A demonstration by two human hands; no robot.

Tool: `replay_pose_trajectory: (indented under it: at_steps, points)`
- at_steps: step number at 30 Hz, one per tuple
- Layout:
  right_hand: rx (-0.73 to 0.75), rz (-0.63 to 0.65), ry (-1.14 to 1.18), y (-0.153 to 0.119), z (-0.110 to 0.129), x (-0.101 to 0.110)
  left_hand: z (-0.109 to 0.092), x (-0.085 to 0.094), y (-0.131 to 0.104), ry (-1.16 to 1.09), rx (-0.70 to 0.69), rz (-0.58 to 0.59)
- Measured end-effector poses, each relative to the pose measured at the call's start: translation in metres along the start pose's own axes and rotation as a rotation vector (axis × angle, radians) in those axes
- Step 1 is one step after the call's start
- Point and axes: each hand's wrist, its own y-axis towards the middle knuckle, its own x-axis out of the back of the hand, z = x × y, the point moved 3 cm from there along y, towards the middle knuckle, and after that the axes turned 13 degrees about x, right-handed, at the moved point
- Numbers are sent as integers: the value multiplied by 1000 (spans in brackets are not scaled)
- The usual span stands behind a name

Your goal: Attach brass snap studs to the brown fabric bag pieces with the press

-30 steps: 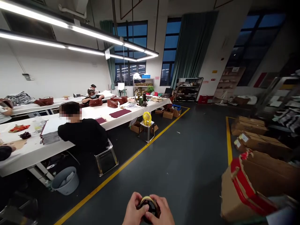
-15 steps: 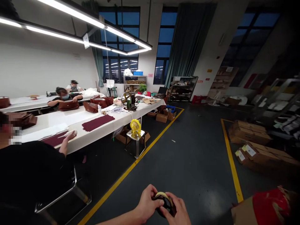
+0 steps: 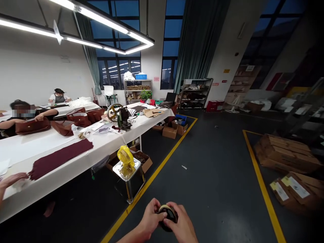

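Across the frame's left half, a long white-draped counter bears flat maroon fabric, reddish-brown bags and a dark-green metal machine.

Roll pt. hidden, 2 forearms cropped

The single view looks out from the wearer's head, facing forward and tilted down over the left hand and the right hand, which are nearest, low and about central. Beyond the hands it follows the floor toward the windows, well away. It takes in the table leftward of the hands and the boxes rightward; the far right is dim, so the rack there reads only roughly.
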Motion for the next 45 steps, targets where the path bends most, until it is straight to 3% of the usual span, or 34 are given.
replay_pose_trajectory:
  at_steps: [4, 7, 12, 16, 19, 24, 31, 34, 37, 41, 45]
  points:
    - [10, -70, 48, 111, -22, 46, -62, -18, 92, -90, -13, -48]
    - [-31, -127, 81, 187, -66, 74, -92, -38, 173, -171, 0, -43]
    - [-101, -205, 58, 318, -151, 139, -154, -95, 332, -119, 1, 18]
    - [-182, -306, 17, 420, -198, 205, -227, -144, 457, -14, -22, 64]
    - [-207, -361, 24, 484, -229, 246, -279, -171, 533, 84, -31, 84]
    - [-162, -326, 13, 590, -284, 291, -334, -197, 645, 157, 20, 95]
    - [12, -168, 22, 783, -364, 362, -395, -236, 820, 21, 51, -35]
    - [50, -72, 22, 863, -388, 402, -434, -257, 883, -49, 40, -104]
    - [99, 51, 21, 936, -398, 429, -470, -267, 932, -118, 26, -172]
    - [153, 187, 8, 1019, -402, 443, -505, -265, 985, -203, 16, -251]
    - [152, 250, -6, 1098, -416, 448, -532, -258, 1052, -268, 34, -247]
